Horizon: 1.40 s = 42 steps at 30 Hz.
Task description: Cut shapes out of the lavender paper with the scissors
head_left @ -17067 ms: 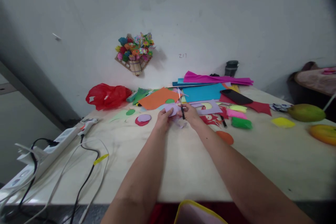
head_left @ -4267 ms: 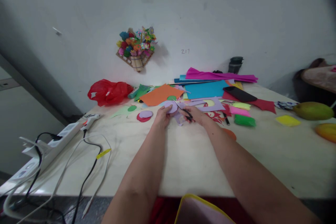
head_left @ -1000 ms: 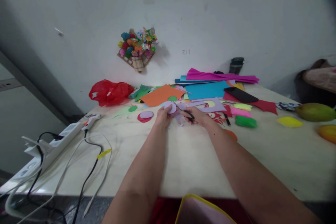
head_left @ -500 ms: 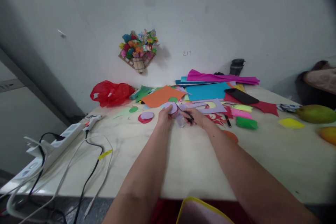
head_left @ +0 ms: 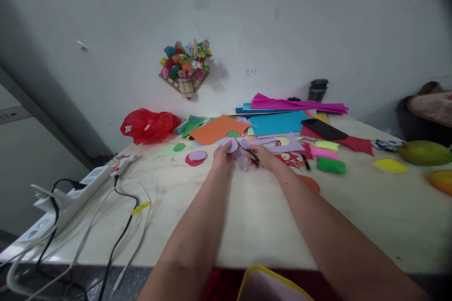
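Note:
My left hand (head_left: 222, 156) is closed on a piece of lilac paper (head_left: 231, 145) with a rounded edge, above the middle of the table. My right hand (head_left: 264, 157) grips scissors (head_left: 252, 154) with dark handles, their blades pointing left at the paper's edge. Below the blades hangs a lilac offcut (head_left: 243, 163). To the left, a lilac circle (head_left: 197, 155) overlaps a red circle (head_left: 193, 162) on the table. A lilac sheet with a cut-out (head_left: 294, 143) lies just behind my right hand.
Orange (head_left: 217, 130) and blue (head_left: 278, 123) sheets lie at the back, with a black phone (head_left: 323, 129) to their right. A red plastic bag (head_left: 150, 126) sits back left. A power strip (head_left: 84, 186) with trailing cables lines the left edge. Mangoes (head_left: 423, 153) lie far right.

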Each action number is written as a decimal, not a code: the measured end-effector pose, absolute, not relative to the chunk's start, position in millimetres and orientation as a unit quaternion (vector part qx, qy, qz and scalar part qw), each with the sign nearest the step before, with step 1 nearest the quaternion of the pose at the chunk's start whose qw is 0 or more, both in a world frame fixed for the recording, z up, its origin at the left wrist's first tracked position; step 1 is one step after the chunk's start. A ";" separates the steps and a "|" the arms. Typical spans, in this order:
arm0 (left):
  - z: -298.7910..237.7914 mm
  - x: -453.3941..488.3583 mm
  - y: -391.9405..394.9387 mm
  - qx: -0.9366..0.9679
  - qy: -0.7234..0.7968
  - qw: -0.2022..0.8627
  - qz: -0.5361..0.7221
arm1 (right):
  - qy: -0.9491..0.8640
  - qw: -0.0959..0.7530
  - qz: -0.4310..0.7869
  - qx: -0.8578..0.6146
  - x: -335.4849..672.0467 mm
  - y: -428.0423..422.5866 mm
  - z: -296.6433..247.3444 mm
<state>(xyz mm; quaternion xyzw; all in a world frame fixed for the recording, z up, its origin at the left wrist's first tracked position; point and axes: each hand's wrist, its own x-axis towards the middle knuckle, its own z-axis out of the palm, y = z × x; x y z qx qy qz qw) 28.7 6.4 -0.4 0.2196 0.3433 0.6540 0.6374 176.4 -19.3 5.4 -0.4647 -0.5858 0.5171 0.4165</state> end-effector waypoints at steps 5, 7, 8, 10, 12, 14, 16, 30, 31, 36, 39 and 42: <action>-3.9 27.8 9.4 0.225 0.338 0.632 0.660 | -0.578 0.422 0.521 -0.465 176.4 -14.0 0.7; -3.9 27.7 9.6 0.227 0.338 0.632 0.659 | -0.581 0.424 0.516 -0.466 176.1 -12.5 -0.9; -3.4 27.8 9.4 0.226 0.338 0.633 0.659 | -0.583 0.423 0.513 -0.467 175.9 -12.2 -1.2; -1.6 28.2 8.0 0.222 0.338 0.633 0.660 | -0.585 0.420 0.510 -0.471 175.5 -12.4 -1.0; 0.8 28.5 5.6 0.220 0.339 0.631 0.662 | -0.581 0.419 0.511 -0.476 175.1 -13.6 0.5; 2.9 28.2 3.0 0.229 0.341 0.627 0.661 | -0.574 0.414 0.516 -0.483 174.9 -15.4 3.0; 4.4 26.8 0.8 0.245 0.346 0.625 0.656 | -0.573 0.401 0.524 -0.487 175.2 -17.8 5.8; -2.6 16.7 4.5 0.335 0.337 0.640 0.604 | -0.600 0.378 0.532 -0.463 188.0 -18.9 1.6; -3.5 16.2 4.9 0.340 0.333 0.641 0.602 | -0.601 0.378 0.532 -0.462 188.1 -19.0 1.9; -6.4 13.3 6.6 0.363 0.319 0.650 0.587 | -0.617 0.366 0.529 -0.454 191.2 -19.7 3.9; -6.3 12.2 6.4 0.370 0.317 0.659 0.573 | -0.624 0.357 0.533 -0.447 195.4 -18.5 3.2; -5.3 12.4 5.3 0.374 0.305 0.667 0.568 | -0.617 0.353 0.545 -0.446 198.9 -16.1 1.0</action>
